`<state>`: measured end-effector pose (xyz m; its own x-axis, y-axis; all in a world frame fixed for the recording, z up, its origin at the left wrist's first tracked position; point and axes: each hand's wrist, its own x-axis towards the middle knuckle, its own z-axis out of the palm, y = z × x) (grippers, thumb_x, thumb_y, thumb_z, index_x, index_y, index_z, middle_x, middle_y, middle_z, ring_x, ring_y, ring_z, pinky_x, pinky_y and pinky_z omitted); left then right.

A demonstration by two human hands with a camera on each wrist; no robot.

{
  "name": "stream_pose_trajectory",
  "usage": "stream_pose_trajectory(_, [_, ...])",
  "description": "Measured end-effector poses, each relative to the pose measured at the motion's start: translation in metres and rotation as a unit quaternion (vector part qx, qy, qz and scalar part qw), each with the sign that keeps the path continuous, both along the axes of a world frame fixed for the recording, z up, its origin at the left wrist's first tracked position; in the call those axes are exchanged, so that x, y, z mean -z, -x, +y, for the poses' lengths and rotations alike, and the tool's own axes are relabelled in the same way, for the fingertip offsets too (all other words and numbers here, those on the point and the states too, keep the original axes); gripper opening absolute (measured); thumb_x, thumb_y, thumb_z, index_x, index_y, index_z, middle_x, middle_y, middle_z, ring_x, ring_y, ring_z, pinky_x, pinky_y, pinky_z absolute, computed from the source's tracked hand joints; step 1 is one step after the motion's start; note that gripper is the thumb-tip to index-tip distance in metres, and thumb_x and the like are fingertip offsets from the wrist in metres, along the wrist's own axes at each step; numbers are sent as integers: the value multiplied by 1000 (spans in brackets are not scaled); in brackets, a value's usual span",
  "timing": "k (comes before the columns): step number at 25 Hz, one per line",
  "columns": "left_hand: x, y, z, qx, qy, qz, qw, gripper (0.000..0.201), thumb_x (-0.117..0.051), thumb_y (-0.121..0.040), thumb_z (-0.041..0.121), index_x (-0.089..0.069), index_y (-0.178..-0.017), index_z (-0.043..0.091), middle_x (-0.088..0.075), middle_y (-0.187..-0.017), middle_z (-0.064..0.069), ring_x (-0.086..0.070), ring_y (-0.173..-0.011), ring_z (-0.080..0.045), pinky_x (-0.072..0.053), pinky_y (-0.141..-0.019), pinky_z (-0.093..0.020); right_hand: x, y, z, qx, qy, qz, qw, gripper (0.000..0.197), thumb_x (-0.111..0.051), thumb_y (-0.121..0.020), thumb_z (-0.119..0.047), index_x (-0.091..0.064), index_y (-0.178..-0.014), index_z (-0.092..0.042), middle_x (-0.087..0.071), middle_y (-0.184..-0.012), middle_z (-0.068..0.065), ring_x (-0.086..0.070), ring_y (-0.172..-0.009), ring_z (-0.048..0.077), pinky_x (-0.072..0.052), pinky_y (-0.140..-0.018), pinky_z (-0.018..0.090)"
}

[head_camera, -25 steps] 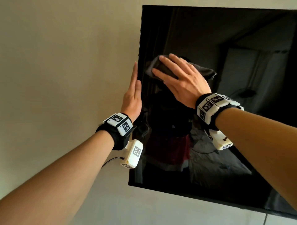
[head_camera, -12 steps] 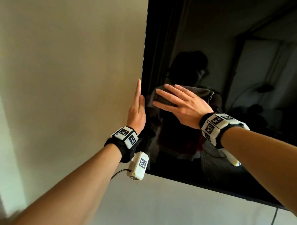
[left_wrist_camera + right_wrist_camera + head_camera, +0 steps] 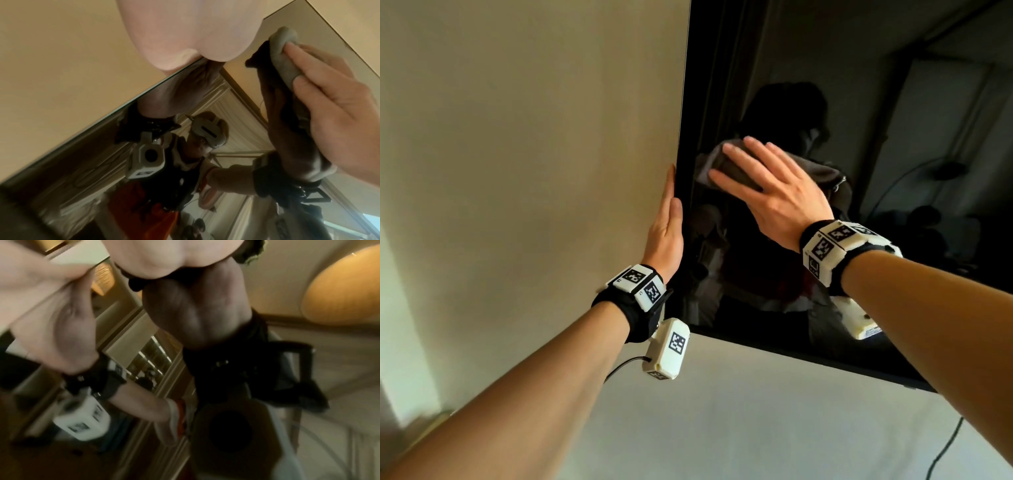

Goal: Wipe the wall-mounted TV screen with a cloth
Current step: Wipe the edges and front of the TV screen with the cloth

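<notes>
Near TV (image 3: 893, 102) left edge, my flat, uncurled right hand (image 3: 774, 198) presses cloth (image 3: 709, 164) w/ spread fingers for wiping contact, while flat, uncurled left hand (image 3: 666, 233) braces the edge.

The TV screen (image 3: 893, 102) is glossy black with a thin black frame, and dim reflections show in it, among them a patch of red and orange. The cloth (image 3: 726, 164) on the screen near its left edge is dark grey. The wall (image 3: 534, 137) is plain beige. Both wristbands (image 3: 635, 308) are black and carry white blocks printed with black-and-white square marker patterns.
</notes>
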<state>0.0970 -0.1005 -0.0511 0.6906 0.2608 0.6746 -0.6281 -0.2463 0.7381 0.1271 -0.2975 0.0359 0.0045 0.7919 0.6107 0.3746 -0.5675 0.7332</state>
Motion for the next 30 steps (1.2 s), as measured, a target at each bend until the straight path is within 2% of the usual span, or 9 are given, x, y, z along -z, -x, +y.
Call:
stream_pose_trajectory(2, [14, 2, 1, -10, -4, -3, 1000, 50, -23, -110, 31, -14, -159, 31, -17, -148, 42, -20, -132, 30, -17, -111, -3, 30, 1, 2, -12, -36, 2, 999, 66, -55, -90, -14, -33, -151, -26, -28, -158, 11, -25, -146, 35, -19, -121, 47])
stream_pose_trajectory(6, [30, 7, -2, -15, 15, 30, 999, 50, -23, -110, 29, -15, -159, 21, -19, -151, 23, -19, -123, 35, -15, -99, 8, 72, 0, -11, -18, 175, 3, 984, 80, -69, -80, -15, -34, -151, -27, -29, -158, 9, -28, -145, 33, -19, -119, 45])
stream_pose_trajectory(10, [38, 7, -5, -32, 14, 20, 999, 48, -21, -110, 28, -15, -158, 24, -20, -158, 19, -20, -123, 36, -15, -100, 7, 81, -2, -10, 0, 65, 1, 998, 73, -63, -84, -14, -36, -150, -25, -30, -158, 10, -28, -145, 34, -20, -120, 47])
stream_pose_trajectory(13, [42, 8, -10, -46, 22, 36, 998, 49, -20, -111, 23, -14, -159, 15, -18, -165, 5, -16, -125, 25, -12, -98, 10, 123, -2, -12, -43, 163, 15, 986, 71, -66, -80, -12, -44, -146, -25, -35, -155, 7, -34, -142, 32, -19, -120, 44])
stream_pose_trajectory(15, [47, 8, -11, -57, 24, 44, 997, 49, -20, -111, 23, -14, -159, 15, -19, -165, 4, -17, -127, 22, -12, -97, 10, 111, -6, -18, -53, 209, -3, 977, 72, -66, -78, -13, -44, -146, -25, -36, -155, 8, -36, -141, 32, -21, -119, 44])
stream_pose_trajectory(19, [59, 9, -10, -62, 15, 28, 998, 50, -19, -111, 27, -14, -160, 19, -21, -161, 13, -18, -128, 24, -14, -101, 7, 114, -2, -13, -12, 86, 9, 996, 73, -61, -82, -14, -37, -150, -24, -29, -158, 10, -27, -145, 34, -20, -119, 47])
stream_pose_trajectory(23, [63, 11, -16, -75, 31, 46, 996, 49, -19, -111, 26, -13, -160, 23, -19, -161, 15, -15, -124, 28, -12, -97, 10, 138, -5, -23, -61, 213, 18, 975, 65, -57, -82, -12, -46, -145, -24, -36, -155, 8, -35, -142, 32, -23, -118, 45])
stream_pose_trajectory(27, [81, 15, -19, -80, 49, 60, 994, 50, -20, -110, 30, -13, -159, 25, -19, -160, 17, -18, -127, 25, -15, -99, 9, 127, -2, -21, -26, 118, 29, 992, 68, -52, -83, -11, -39, -149, -24, -31, -157, 10, -29, -144, 34, -19, -119, 46])
stream_pose_trajectory(30, [95, 23, -32, -115, 104, 99, 983, 49, -23, -110, 32, -19, -159, 26, -26, -161, 13, -23, -135, 14, -17, -93, 11, 141, -4, -30, -57, 189, 38, 980, 66, -56, -82, -11, -44, -146, -24, -34, -156, 8, -31, -144, 34, -21, -118, 46])
